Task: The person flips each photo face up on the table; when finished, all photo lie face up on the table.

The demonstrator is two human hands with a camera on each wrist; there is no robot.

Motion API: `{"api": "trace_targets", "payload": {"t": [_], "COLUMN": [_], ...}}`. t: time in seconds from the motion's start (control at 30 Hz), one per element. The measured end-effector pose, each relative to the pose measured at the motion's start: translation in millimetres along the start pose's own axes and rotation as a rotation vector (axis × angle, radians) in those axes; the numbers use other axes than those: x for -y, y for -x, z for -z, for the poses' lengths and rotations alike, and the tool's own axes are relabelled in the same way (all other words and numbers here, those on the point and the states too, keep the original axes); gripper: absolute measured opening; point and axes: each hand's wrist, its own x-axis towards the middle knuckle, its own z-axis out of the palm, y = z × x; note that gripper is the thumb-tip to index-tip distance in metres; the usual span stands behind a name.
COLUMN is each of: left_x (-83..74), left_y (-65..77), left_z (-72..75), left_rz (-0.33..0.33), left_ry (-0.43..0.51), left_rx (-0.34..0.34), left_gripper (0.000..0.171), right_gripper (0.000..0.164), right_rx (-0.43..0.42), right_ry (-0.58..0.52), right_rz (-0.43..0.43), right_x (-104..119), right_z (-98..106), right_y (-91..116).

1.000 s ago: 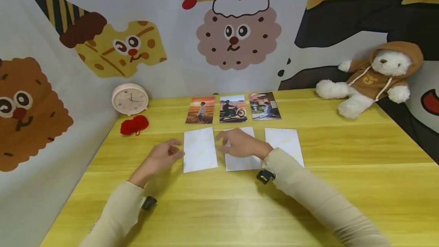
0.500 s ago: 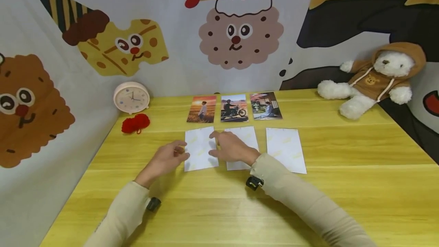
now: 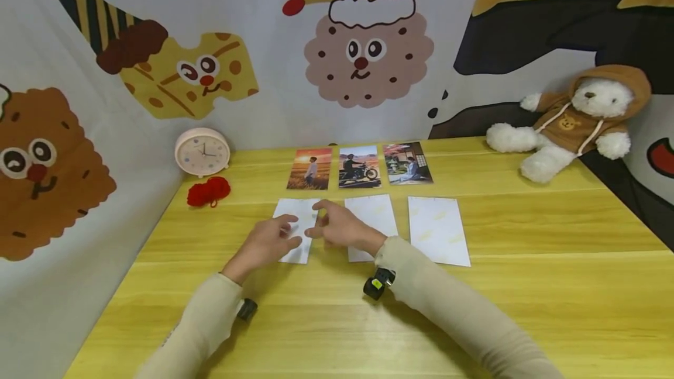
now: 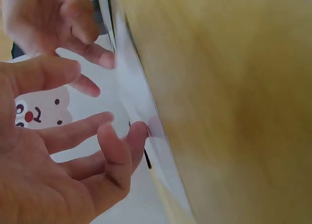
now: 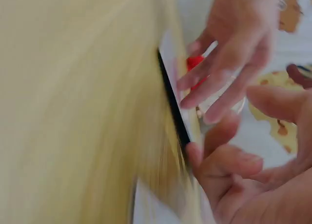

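Note:
Three white card backs lie in a row: a left card (image 3: pixel 296 257), a middle card (image 3: pixel 371 209) and a right card (image 3: pixel 438 230). The left card slants, a dark band showing along its edge in the right wrist view. My right hand (image 3: pixel 343 226) has its thumb and fingertips at that card's right edge; I cannot tell whether they pinch it. Over the card's left part, my left hand (image 3: pixel 265 243) spreads its thumb and fingers apart. In the left wrist view one left fingertip (image 4: pixel 139 131) is right at the card's face.
Behind the row lie three picture cards: a sunset picture (image 3: pixel 309 169), a motorcycle picture (image 3: pixel 359 167) and a garden picture (image 3: pixel 408 164). A round clock (image 3: pixel 202 152) and red yarn (image 3: pixel 208 192) are at the back left. A white teddy bear (image 3: pixel 566 121) sits at the back right.
Both hands have come closer together over the left card, the right hand moving leftward. That card has shifted left, slants and looks narrower. The other cards lie as before.

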Motion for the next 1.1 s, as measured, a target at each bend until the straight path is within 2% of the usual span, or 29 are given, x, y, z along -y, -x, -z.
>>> {"api": "trace_targets", "payload": {"t": [0.07,0.13,0.23,0.3,0.47,0.7,0.8,0.97,1.1], "left_x": [-0.6,-0.4,-0.9,-1.9,-6.2,-11.9,-14.4,-14.8,-13.5], "left_y": [-1.6,-3.1,-5.0,-6.2,-8.8,-7.1,-6.2,-4.6,-3.2], "left_z": [-1.2,-1.1,0.8,1.9,4.7,12.1,15.3,17.0,17.6], "left_rz": [-0.009,-0.028,-0.066,-0.094,-0.145,-0.168,-0.166,-0.107,-0.097], "left_ry": [-0.028,-0.043,-0.044,-0.050,-0.018,0.085,0.173,0.396,0.523], "left_rx": [-0.015,-0.034,-0.057,-0.064,-0.044,-0.023,-0.018,-0.005,-0.030], "left_gripper": [0.046,0.045,0.044,0.046,0.054,0.056,0.056,0.056,0.051], "right_gripper": [0.070,0.067,0.060,0.055,0.045,0.051,0.053,0.047,0.046], "right_rx": [0.005,-0.011,-0.039,-0.052,-0.067,-0.065,-0.058,-0.041,-0.045], "right_ry": [-0.237,-0.428,-0.609,-0.665,-0.667,-0.665,-0.671,-0.669,-0.612], "right_rz": [-0.055,-0.088,-0.102,-0.088,-0.022,0.058,0.080,0.091,0.073], "right_x": [-1,-1,0,0,-1,-3,-3,-2,0], "right_z": [0,-1,-2,-3,-3,-3,-2,0,1], "right_y": [-3,-5,-9,-9,-7,-2,-1,-1,-2]}}
